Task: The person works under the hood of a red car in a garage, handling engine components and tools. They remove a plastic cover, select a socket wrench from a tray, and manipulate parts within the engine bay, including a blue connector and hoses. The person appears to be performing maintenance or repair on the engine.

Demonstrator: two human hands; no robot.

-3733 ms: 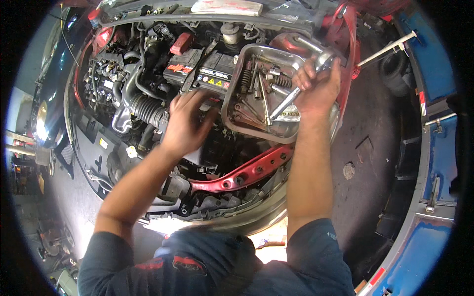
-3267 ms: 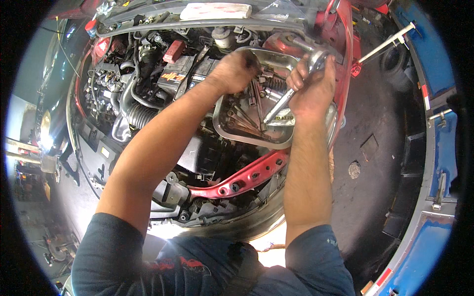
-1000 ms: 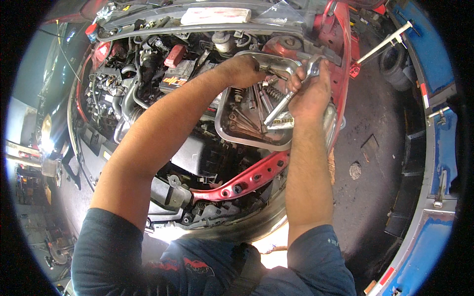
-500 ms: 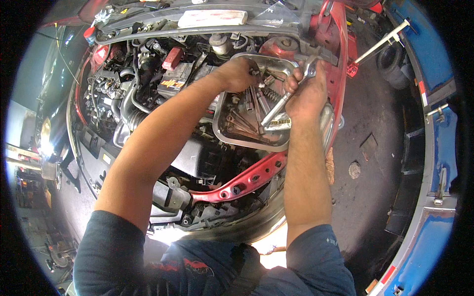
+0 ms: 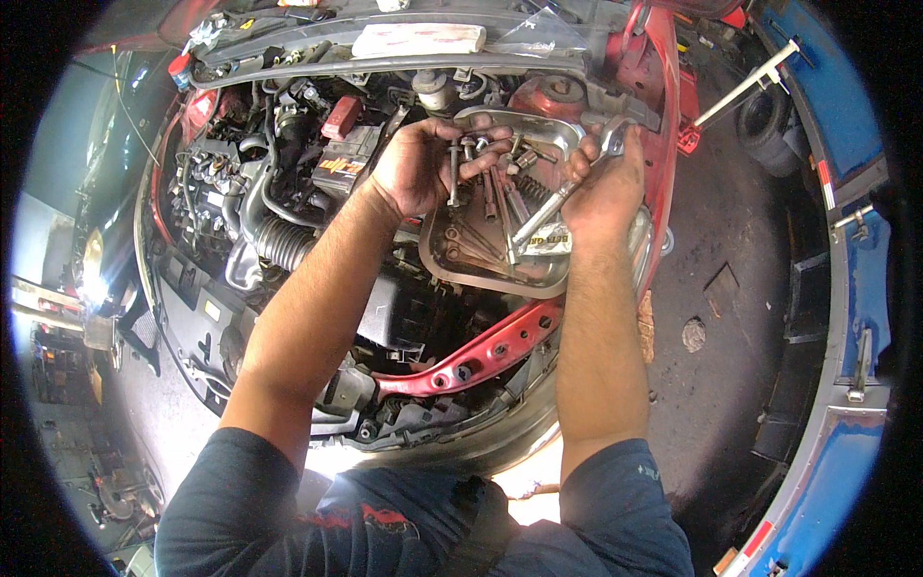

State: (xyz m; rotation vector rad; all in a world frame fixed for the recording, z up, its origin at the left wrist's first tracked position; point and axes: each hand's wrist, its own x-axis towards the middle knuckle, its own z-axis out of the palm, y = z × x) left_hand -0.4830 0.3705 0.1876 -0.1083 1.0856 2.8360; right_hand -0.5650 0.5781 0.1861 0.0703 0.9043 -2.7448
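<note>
Left hand (image 5: 418,168) pinches upright bolt (image 5: 453,173) over tray's (image 5: 481,279) far-left corner; right hand (image 5: 606,188) grips wrench (image 5: 562,207), angled into tray.

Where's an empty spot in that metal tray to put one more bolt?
The tray is mostly crowded: wrenches and sockets fill its middle, and the left hand and right hand with its wrench cover the top. The barest patch is the near left corner, by the rim above the red bracket.
</note>
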